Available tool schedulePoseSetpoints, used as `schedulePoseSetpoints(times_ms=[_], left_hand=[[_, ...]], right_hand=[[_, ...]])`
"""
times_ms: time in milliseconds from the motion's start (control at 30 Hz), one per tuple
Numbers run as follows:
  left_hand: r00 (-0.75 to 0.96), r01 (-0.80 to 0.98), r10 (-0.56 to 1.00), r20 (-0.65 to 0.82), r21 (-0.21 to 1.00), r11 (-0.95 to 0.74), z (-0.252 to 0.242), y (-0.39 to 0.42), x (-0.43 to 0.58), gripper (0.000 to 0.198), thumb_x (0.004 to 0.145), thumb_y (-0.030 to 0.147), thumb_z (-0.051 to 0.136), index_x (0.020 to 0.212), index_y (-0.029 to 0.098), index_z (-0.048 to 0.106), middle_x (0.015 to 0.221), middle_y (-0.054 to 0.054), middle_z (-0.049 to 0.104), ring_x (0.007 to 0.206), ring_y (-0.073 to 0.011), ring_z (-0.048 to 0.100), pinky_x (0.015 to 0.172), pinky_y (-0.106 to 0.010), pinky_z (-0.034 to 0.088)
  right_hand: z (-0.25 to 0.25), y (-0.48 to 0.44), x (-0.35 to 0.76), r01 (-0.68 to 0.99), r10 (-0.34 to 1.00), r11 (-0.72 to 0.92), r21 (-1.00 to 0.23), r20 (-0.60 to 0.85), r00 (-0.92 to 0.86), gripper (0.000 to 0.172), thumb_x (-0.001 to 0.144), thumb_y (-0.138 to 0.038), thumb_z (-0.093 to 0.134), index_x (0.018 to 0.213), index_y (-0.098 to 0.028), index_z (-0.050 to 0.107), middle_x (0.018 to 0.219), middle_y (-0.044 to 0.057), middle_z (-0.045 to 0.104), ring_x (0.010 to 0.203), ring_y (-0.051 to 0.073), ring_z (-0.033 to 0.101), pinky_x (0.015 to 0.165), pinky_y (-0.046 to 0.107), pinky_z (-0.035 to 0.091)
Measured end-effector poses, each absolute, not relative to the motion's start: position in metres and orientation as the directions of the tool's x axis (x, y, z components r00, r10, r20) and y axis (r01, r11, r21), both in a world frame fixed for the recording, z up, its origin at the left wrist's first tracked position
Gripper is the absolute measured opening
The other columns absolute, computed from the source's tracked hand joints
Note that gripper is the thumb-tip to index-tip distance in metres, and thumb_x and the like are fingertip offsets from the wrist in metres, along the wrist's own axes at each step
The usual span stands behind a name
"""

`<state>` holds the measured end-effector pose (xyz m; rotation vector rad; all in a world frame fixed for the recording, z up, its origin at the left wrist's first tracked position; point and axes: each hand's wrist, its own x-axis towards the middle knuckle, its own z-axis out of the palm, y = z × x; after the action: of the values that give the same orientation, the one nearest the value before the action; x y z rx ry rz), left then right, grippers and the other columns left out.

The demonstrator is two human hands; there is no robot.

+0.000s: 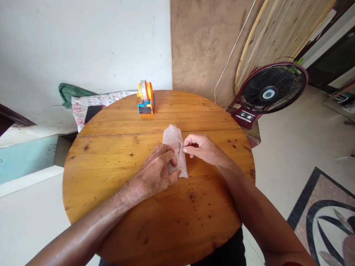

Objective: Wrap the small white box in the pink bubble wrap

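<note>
A small pale, translucent plastic packet (174, 142) lies on the round wooden table (116, 173) near its middle. My left hand (158, 170) rests on the packet's near end, fingers curled and pressed down on it. My right hand (200, 147) pinches the packet's right edge between thumb and forefinger. An orange and blue tape dispenser (145, 98) stands at the table's far edge, apart from both hands.
A dark red floor fan (270, 92) stands to the right of the table. A printed sack (91, 105) and green cloth (72, 93) lie against the white wall behind. Wooden boards (266, 37) lean at the back. A patterned floor inlay (327, 218) shows at the lower right.
</note>
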<state>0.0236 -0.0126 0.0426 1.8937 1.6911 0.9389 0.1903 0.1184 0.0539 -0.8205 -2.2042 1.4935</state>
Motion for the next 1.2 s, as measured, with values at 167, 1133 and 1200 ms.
schedulePoseSetpoints(times_ms=[167, 1133, 1200], left_hand=[[-0.022, 0.685, 0.964, 0.266, 0.706, -0.179, 0.036, -0.015, 0.026, 0.017, 0.07, 0.021, 0.067, 0.084, 0.022, 0.057, 0.115, -0.01, 0.05, 0.09, -0.0213, 0.055, 0.063, -0.032, 0.05], [0.085, 0.719, 0.964, 0.253, 0.654, -0.235, 0.044, -0.019, 0.027, 0.05, 0.078, 0.02, 0.06, 0.126, 0.023, 0.045, 0.138, -0.012, 0.043, 0.105, -0.0231, 0.062, 0.083, -0.039, 0.056], [0.126, 0.736, 0.953, 0.276, 0.618, -0.277, 0.044, -0.019, 0.026, 0.061, 0.079, 0.019, 0.058, 0.136, 0.026, 0.038, 0.145, -0.012, 0.039, 0.121, -0.0269, 0.055, 0.094, -0.043, 0.053]], right_hand=[[0.052, 0.118, 0.186, 0.273, 0.64, 0.298, -0.915, -0.02, -0.768, 0.009, 0.08, -0.025, 0.061, 0.075, -0.018, 0.058, 0.063, -0.005, 0.056, 0.055, 0.009, 0.054, 0.054, 0.022, 0.042], [0.044, 0.105, 0.178, 0.285, 0.653, 0.364, -0.887, 0.024, -0.757, 0.015, 0.08, -0.029, 0.063, 0.074, -0.015, 0.065, 0.064, -0.003, 0.055, 0.059, 0.009, 0.046, 0.055, 0.023, 0.035], [0.042, 0.106, 0.178, 0.279, 0.648, 0.36, -0.89, 0.023, -0.762, 0.017, 0.081, -0.031, 0.062, 0.077, -0.015, 0.067, 0.066, -0.003, 0.057, 0.061, 0.01, 0.048, 0.056, 0.023, 0.036]])
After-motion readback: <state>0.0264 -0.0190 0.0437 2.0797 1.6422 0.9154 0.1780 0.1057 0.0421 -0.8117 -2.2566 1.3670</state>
